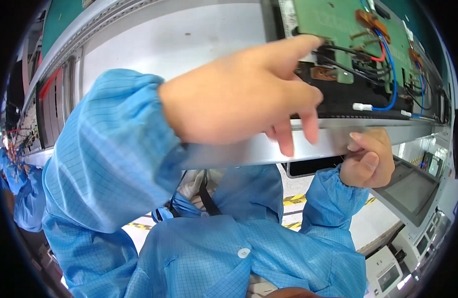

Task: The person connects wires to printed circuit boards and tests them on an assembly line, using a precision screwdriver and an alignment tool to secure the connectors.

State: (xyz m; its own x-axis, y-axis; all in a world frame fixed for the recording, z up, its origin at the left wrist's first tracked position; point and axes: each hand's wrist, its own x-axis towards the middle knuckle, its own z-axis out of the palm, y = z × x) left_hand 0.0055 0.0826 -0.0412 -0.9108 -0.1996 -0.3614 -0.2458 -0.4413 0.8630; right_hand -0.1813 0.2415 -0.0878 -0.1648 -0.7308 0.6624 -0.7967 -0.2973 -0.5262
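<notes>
My left hand reaches out over the grey conveyor rail, its forefinger stretched toward the near left corner of a green circuit board. The board sits in a black open panel with red, blue and black wires running over it. The hand's other fingers hang loosely apart and hold nothing. My right hand is curled at the rail's near edge below the panel, thumb and fingers pinched together against the metal. Whether something small is between them is hidden. Both arms wear light blue cleanroom sleeves.
The white conveyor surface stretches left, with more units on the line at far left. Another person in blue stands at the left edge. Grey and white machines stand at lower right on a floor with yellow-black tape.
</notes>
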